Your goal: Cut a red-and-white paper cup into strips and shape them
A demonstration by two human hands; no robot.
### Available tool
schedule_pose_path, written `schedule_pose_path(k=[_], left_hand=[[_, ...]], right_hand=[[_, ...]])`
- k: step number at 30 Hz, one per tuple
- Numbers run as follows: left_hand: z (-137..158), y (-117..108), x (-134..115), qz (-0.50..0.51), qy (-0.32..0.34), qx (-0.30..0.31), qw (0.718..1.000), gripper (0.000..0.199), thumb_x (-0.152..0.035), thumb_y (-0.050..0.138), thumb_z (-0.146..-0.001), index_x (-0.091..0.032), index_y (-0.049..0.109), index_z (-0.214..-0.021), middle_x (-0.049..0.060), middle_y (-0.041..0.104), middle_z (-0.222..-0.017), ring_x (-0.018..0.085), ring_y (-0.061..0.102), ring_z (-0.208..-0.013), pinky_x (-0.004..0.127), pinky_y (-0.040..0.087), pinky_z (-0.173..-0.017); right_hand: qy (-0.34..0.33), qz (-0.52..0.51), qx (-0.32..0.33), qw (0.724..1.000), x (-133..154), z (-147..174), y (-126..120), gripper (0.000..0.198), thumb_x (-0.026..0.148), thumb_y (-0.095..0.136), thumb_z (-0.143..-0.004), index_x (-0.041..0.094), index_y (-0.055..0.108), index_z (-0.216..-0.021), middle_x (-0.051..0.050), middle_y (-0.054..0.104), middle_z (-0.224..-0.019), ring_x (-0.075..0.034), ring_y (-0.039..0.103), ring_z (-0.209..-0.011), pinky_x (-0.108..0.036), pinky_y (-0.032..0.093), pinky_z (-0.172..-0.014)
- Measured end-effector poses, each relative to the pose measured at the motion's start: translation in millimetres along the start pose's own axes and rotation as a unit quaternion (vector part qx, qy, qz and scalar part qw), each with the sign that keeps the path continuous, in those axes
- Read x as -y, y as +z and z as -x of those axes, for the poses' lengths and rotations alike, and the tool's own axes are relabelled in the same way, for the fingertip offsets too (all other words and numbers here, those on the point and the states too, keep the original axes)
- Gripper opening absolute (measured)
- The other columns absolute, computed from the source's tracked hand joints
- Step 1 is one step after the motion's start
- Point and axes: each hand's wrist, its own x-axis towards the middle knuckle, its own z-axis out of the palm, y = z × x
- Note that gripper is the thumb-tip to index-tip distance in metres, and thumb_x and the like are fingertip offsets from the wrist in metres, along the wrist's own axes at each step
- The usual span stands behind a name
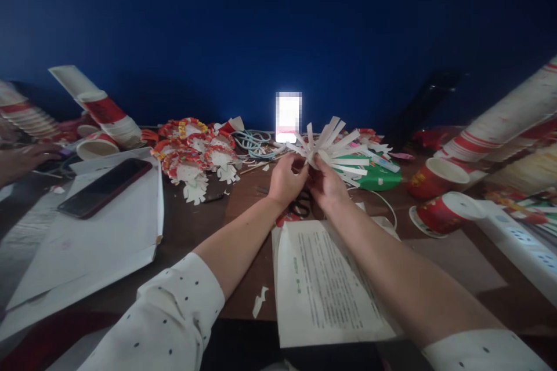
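Observation:
A paper cup cut into strips [333, 138] fans out like a flower, its white strips spread up and to the right. My right hand [327, 182] grips it near the base, thumb on the centre. My left hand [287, 177] is closed at its left side, fingers pinched on the cut cup. Just below my hands lie black-handled scissors [301, 204], partly hidden by my wrists. A printed sheet [322, 278] rests on the table under my right forearm.
Finished-looking red and white paper pieces [195, 153] pile up behind on the left. A phone [107, 185] lies on a white folder [130, 226]. A lit screen [288, 116] stands ahead. Red cups [439, 177] and a power strip [517, 237] are right. Another person's hand [26, 159] shows far left.

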Motion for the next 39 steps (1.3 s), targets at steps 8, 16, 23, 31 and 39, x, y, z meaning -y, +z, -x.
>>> schedule_pose_path(k=[8,16,23,31,39], left_hand=[[-1.2,-5.1,0.8,-0.162,0.117,-0.03,0.979,0.007,-0.022,0.058,-0.085,-0.019,0.063,-0.083,0.005,0.065,-0.081,0.018,0.06,-0.081,0.032,0.049,-0.078],[-3.2,-3.3,-1.3,-0.121,0.103,-0.016,0.987,0.007,-0.018,0.059,-0.082,-0.018,0.066,-0.079,0.004,0.066,-0.078,0.017,0.061,-0.079,0.031,0.049,-0.078],[-4.8,-3.4,-11.8,0.114,-0.135,0.001,0.984,0.008,-0.023,0.065,-0.076,-0.016,0.068,-0.077,0.001,0.068,-0.075,0.013,0.062,-0.072,0.026,0.049,-0.073],[-5.8,-4.5,-10.2,0.39,-0.31,0.091,0.862,0.018,-0.032,0.069,-0.075,-0.016,0.059,-0.075,0.0,0.063,-0.065,0.011,0.059,-0.06,0.028,0.05,-0.066],[-6.1,-4.2,-16.2,0.425,-0.329,0.101,0.837,0.019,-0.027,0.071,-0.074,-0.015,0.057,-0.072,-0.001,0.064,-0.065,0.008,0.058,-0.059,0.025,0.05,-0.067]], right_hand=[[-0.012,0.012,0.001,1.0,-4.1,-0.4,0.7,0.02,0.028,0.08,-0.064,0.021,0.068,-0.079,0.003,0.071,-0.077,-0.014,0.062,-0.071,-0.026,0.044,-0.059],[-0.012,0.018,0.015,1.0,-1.0,-2.2,-2.3,0.023,0.028,0.081,-0.063,0.022,0.065,-0.078,0.005,0.07,-0.075,-0.013,0.061,-0.07,-0.026,0.043,-0.058],[0.017,0.016,0.017,1.0,4.1,-3.5,-3.7,0.02,0.026,0.079,-0.068,0.023,0.064,-0.08,0.006,0.067,-0.069,-0.01,0.055,-0.059,-0.023,0.034,-0.049],[0.052,0.01,0.051,0.997,6.5,-1.9,-2.2,0.02,0.029,0.08,-0.068,0.021,0.063,-0.075,0.005,0.062,-0.062,-0.01,0.051,-0.053,-0.023,0.041,-0.05],[0.037,-0.006,0.074,0.997,6.5,3.8,-3.1,0.025,0.026,0.083,-0.061,0.021,0.064,-0.076,0.003,0.065,-0.066,-0.011,0.055,-0.06,-0.024,0.047,-0.055]])
